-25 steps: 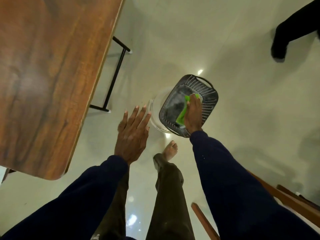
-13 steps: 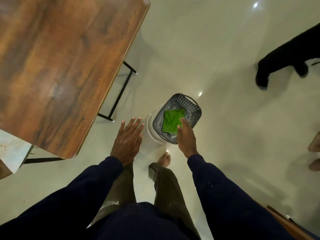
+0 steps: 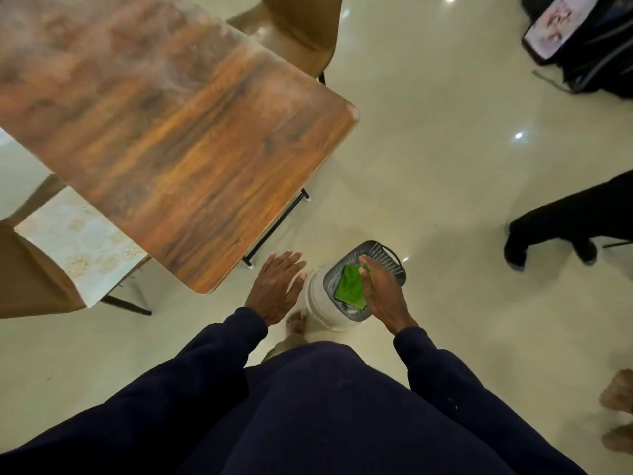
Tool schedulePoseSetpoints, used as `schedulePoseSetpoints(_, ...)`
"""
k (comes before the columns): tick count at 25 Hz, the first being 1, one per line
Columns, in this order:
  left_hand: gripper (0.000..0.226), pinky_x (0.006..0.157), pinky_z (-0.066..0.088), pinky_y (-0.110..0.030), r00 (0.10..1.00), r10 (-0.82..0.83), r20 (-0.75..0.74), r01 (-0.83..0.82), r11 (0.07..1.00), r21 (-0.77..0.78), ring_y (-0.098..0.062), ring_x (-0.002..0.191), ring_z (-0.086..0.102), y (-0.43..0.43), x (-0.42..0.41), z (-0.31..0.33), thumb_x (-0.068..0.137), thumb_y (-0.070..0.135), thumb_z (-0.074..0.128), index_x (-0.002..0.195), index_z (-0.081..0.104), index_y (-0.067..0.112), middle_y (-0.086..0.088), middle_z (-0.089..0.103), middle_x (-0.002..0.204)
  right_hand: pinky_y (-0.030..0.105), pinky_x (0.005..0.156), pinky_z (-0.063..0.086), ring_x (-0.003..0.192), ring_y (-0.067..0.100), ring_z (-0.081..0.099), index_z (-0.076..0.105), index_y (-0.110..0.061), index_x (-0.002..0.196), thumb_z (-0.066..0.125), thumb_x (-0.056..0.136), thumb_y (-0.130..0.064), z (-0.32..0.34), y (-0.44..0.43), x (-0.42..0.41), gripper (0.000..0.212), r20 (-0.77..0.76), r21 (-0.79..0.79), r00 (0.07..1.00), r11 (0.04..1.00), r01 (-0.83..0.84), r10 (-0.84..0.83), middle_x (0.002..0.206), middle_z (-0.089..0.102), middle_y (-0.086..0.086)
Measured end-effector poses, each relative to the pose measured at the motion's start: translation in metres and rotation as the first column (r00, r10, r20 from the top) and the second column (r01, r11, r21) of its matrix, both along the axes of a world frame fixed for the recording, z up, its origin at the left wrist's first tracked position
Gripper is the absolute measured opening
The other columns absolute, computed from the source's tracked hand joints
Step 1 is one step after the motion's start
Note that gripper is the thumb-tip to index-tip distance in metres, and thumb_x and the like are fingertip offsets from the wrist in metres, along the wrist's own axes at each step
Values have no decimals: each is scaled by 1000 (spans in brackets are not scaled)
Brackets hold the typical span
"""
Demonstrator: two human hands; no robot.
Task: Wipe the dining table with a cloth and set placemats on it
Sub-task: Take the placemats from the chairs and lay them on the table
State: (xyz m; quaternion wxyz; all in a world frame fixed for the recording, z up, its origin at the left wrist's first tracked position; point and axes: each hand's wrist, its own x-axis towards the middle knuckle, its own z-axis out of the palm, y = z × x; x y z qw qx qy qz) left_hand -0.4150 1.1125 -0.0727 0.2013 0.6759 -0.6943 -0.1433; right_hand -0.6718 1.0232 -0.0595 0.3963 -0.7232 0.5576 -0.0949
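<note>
The green cloth (image 3: 348, 289) lies in a grey basket (image 3: 385, 256). The basket sits on top of a white bucket (image 3: 317, 303) on the shiny floor (image 3: 445, 186), near the close corner of the wooden worktop (image 3: 178, 132).

The right hand (image 3: 383, 294) is over the basket. Its fingers (image 3: 364, 265) are close together and reach along the right edge of the cloth. I cannot tell if they pinch the cloth or only touch it.

The left hand (image 3: 274, 289) is flat, palm down, with its fingers a little spread. It holds nothing. It hangs in the air just beside the bucket, between the bucket and the worktop corner.

A pale placemat (image 3: 68, 234) with a faded pattern lies on the seat of a brown chair (image 3: 30, 282) at the left, partly tucked under the worktop edge. Another brown chair (image 3: 301, 32) stands at the far side.

The person wears dark blue sleeves, and one bare foot (image 3: 296, 323) shows beside the bucket. At the right is another person's leg (image 3: 565, 217) in black. A dark bag (image 3: 589, 42) lies on the floor in the far right corner.
</note>
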Motion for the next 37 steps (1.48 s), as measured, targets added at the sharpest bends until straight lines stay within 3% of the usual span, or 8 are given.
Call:
schedulePoseSetpoints(4,44,118,43,-53,1000,-10,-5,10,1000,2,-30,133,62,-11,7,7,107,33,44,129,72,8,-12,68,140,34,120,34,144,24,48,53,-10,151,38,115,-31,12,-11,7,45,-46,-20,998,999,-48,47,155,54,10)
schedulePoseSetpoints(13,42,111,50,-48,998,33,-52,-37,996,-79,-27,115,71,-39,-3,27,105,37,48,123,74,9,-10,75,124,33,117,35,142,27,51,55,-8,149,36,115,-30,37,-40,3,45,-93,-41,977,980,-195,190,152,56,11)
schedulePoseSetpoints(21,42,106,47,-37,967,252,-36,-254,964,-85,-26,105,73,-61,-83,36,104,37,48,119,76,9,-6,77,116,30,115,34,143,22,49,51,-14,152,36,115,-33,32,-111,-54,44,-67,11,922,924,-383,382,156,53,4)
schedulePoseSetpoints(26,54,114,40,-42,859,508,-59,-507,861,27,-27,122,65,-68,-151,63,106,45,39,129,72,10,-7,73,129,25,111,32,142,23,50,52,-13,152,26,107,-50,33,-158,-99,64,-1,-21,818,818,-575,575,155,54,5)
schedulePoseSetpoints(32,52,117,38,-42,737,676,-6,-674,735,-72,-21,121,61,-53,-198,87,106,44,40,128,73,10,-6,74,128,21,116,28,144,20,48,51,-11,152,41,113,-25,51,-193,-104,43,13,-62,683,682,-729,731,157,52,6)
schedulePoseSetpoints(37,53,118,37,-42,664,748,-5,-747,662,-63,-27,121,67,-51,-212,88,106,45,39,129,73,11,-6,74,129,17,113,27,142,17,50,53,-11,151,43,113,-21,68,-202,-90,41,3,-137,605,600,-788,796,154,55,3)
